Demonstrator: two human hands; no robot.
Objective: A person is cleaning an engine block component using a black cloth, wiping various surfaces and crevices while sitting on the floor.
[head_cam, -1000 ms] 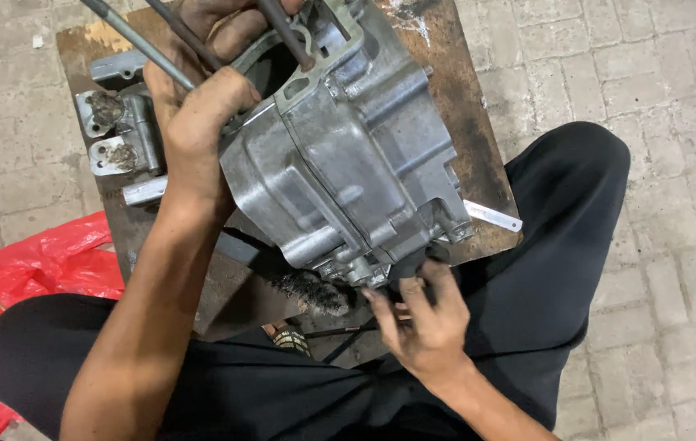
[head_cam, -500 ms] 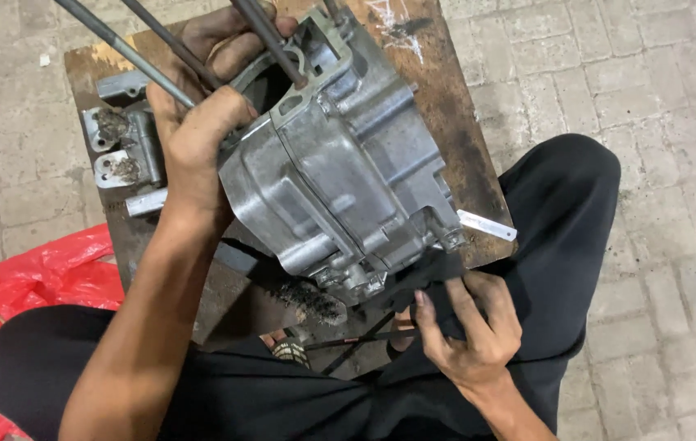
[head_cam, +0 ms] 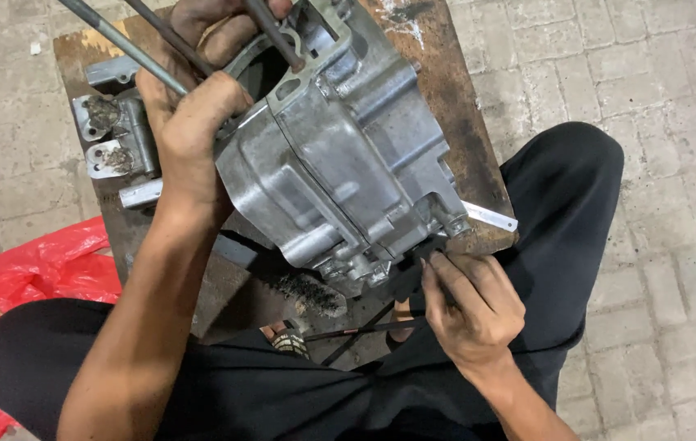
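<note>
Left hand (head_cam: 193,139) grips the grey engine casing (head_cam: 340,155); right hand (head_cam: 470,306) touches its lower edge.

Just one view here, a head-worn camera looking pretty much straight down, from close up, over the person's lap onto a small wooden worktop (head_cam: 462,122) set on a brick-paved floor (head_cam: 650,73). Both hands sit well inside the frame (knees fill the bottom edge), so there's no second view to share anything.

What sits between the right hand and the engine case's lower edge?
Nothing visible. The right hand has its fingertips right at the lower edge of the aluminium engine case; the left hand grips its upper-left side.
</note>
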